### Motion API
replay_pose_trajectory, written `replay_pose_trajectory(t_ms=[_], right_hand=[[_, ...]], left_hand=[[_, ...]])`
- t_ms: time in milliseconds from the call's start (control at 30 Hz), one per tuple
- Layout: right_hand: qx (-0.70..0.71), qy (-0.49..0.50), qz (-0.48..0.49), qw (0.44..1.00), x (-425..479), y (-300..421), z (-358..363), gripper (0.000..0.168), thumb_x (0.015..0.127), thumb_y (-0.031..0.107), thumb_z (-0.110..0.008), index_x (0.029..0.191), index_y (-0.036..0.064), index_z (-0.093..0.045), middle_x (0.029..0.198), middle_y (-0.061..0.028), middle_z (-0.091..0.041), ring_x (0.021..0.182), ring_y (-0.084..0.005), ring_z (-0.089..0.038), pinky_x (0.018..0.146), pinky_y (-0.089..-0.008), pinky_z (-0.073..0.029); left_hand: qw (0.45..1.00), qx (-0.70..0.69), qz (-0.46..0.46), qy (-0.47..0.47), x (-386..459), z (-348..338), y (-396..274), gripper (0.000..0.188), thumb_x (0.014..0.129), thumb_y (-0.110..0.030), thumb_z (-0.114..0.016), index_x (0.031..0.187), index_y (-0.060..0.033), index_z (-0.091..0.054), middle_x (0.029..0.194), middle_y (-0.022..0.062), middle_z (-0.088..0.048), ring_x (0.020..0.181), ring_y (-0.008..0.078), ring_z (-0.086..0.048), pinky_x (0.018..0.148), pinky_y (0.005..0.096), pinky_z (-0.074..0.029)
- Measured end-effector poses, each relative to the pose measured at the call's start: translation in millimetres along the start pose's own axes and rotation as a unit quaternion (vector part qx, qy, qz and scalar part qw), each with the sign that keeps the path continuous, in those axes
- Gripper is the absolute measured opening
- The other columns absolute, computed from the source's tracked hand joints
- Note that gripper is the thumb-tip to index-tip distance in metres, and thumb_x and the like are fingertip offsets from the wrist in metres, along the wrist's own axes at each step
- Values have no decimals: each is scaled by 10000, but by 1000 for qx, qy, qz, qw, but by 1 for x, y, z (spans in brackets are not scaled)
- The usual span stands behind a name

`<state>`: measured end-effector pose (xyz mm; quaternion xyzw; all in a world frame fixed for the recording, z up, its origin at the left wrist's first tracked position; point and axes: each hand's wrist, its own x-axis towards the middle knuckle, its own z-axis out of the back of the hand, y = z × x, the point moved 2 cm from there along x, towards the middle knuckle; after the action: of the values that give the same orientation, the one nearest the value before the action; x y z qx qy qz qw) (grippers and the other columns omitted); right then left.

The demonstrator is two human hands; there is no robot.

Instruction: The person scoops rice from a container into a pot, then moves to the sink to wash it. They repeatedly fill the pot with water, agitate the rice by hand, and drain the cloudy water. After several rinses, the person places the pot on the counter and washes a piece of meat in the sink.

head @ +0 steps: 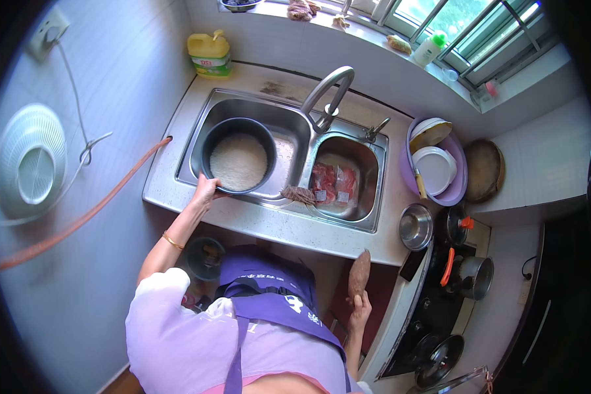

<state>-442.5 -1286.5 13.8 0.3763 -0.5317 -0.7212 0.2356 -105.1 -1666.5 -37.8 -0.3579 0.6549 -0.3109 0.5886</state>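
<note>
My left hand (206, 189) grips the near rim of a dark round inner pot (204, 160) in the larger left sink basin. White rice (239, 162) lies inside it; whether water covers the rice is hard to tell. In front of the counter's edge, to the right of my body, my right hand (359, 310) holds a long brown tuber (359, 273), shaped like a sweet potato with a tapered tip. A crumpled brown cloth (298, 195) rests across the near end of the sink divider. Packs of red meat (332, 180) in clear wrap sit in the smaller right basin.
A curved steel faucet (342, 81) rises behind the sink. To the right stand a purple basin (458, 182) with bowls and a knife, a steel bowl (415, 227), and a stove (436, 305) with pots. A yellow jug (209, 55) occupies the back left corner.
</note>
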Motion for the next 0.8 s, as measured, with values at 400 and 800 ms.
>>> replay_pose_trajectory(t_ms=[400,800], right_hand=[[-9,117,-25,993,97,12,-48,300,843,303,-522,818,6,-553,706,6,-482,638,-75,-427,628,-233,-386],[11,24,-60,998,121,-32,2,285,853,310,-534,761,41,-532,668,9,-478,614,-73,-440,613,-223,-396]], left_hand=[[979,-167,114,-13,79,21,48,617,643,91,-412,1212,-38,-212,1071,246,-407,844,400,-545,638,527,-550],[975,-201,98,-7,63,31,33,177,682,36,-437,820,148,-442,976,268,-494,894,428,-530,866,518,-466]])
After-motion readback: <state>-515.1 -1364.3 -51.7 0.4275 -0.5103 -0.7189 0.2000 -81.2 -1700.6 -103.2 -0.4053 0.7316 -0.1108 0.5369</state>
